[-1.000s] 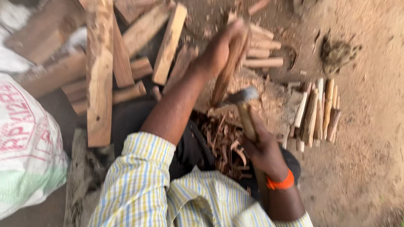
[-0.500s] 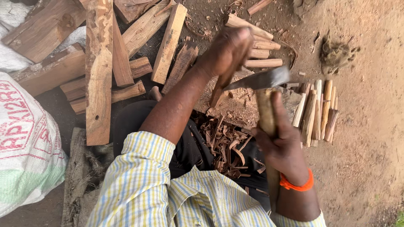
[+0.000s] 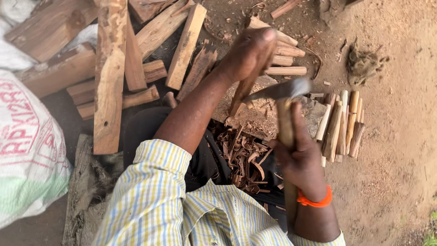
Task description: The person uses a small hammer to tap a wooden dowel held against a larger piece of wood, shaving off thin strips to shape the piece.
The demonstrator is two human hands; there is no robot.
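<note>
Left hand (image 3: 248,54) closed around the top of a reddish-brown wood stick (image 3: 241,93), held upright and slightly tilted on the pale, chip-covered chopping block (image 3: 264,116). Right hand (image 3: 298,159), orange band at the wrist, fingers wrapped round the wooden handle of a small steel-headed hatchet (image 3: 284,91); blade blurred, just beside the stick below the left fingers. Judgement: strike downward along the grain, well below the holding hand; keep the stick's foot firmly seated on the block. Curled bark shavings (image 3: 243,157) lie piled nearby.
</note>
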